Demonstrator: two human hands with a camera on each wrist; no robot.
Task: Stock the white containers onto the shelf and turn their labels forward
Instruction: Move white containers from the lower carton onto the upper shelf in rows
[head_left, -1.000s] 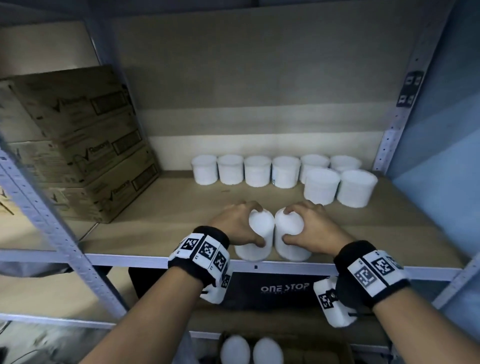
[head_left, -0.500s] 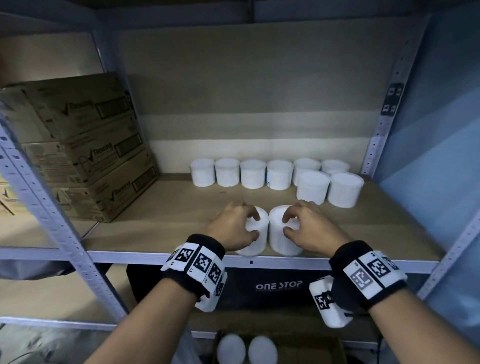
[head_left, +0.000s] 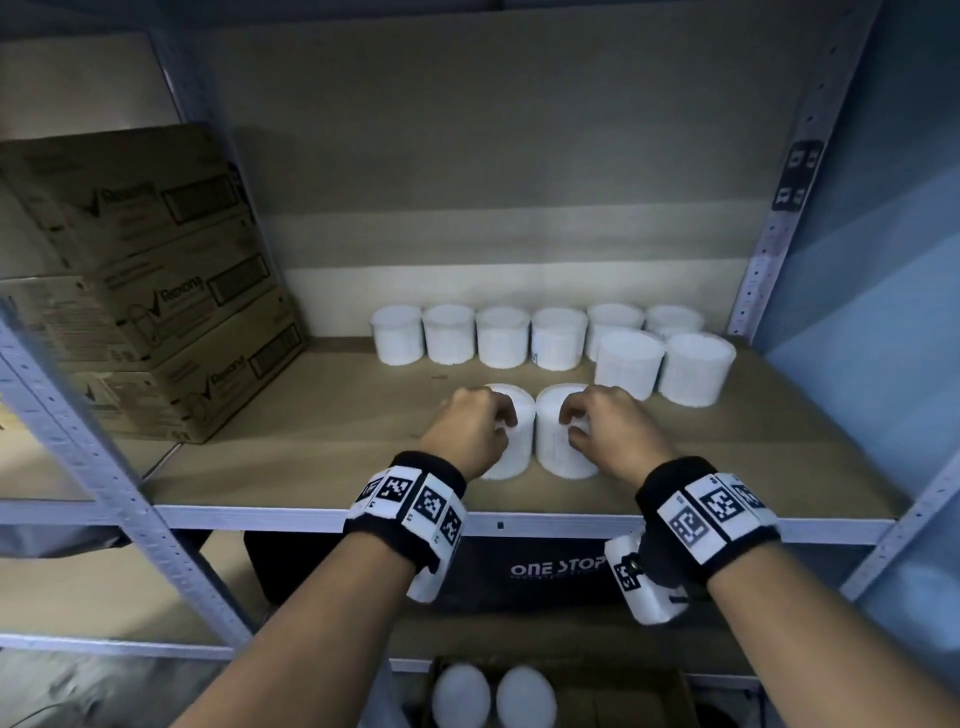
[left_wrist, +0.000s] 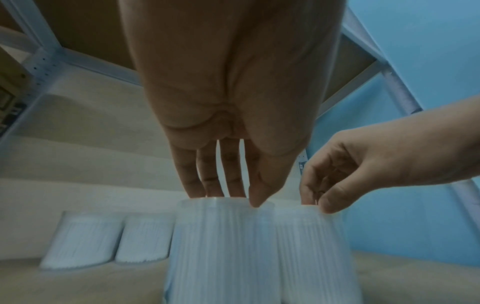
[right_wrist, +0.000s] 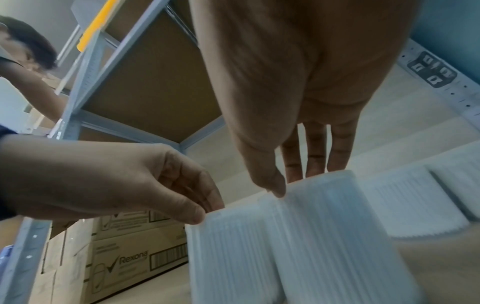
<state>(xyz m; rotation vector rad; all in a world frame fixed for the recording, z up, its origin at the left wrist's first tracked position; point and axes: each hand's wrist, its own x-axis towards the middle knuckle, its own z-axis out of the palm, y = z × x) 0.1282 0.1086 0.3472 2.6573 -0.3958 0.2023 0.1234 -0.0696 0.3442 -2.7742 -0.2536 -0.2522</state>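
Note:
Two white ribbed containers stand side by side, touching, on the wooden shelf (head_left: 311, 467) a little in from its front edge. My left hand (head_left: 500, 422) grips the left container (head_left: 519, 447) by its top rim, fingers behind and thumb in front. My right hand (head_left: 574, 422) grips the right container (head_left: 556, 452) the same way. In the left wrist view my left hand (left_wrist: 233, 195) pinches the rim of its container (left_wrist: 221, 246). In the right wrist view my right hand (right_wrist: 293, 185) pinches the rim of its container (right_wrist: 337, 236). No label shows on either.
A row of several white containers (head_left: 501, 338) lines the back wall, with two more (head_left: 628, 364) in front at the right. Stacked cardboard boxes (head_left: 156, 286) fill the shelf's left. Below, a box holds two more white containers (head_left: 493, 696). Another person (right_wrist: 23, 51) stands left.
Both hands have pushed the two containers deeper onto the shelf, away from its front edge. The fingers have shifted from the sides up to the top rims.

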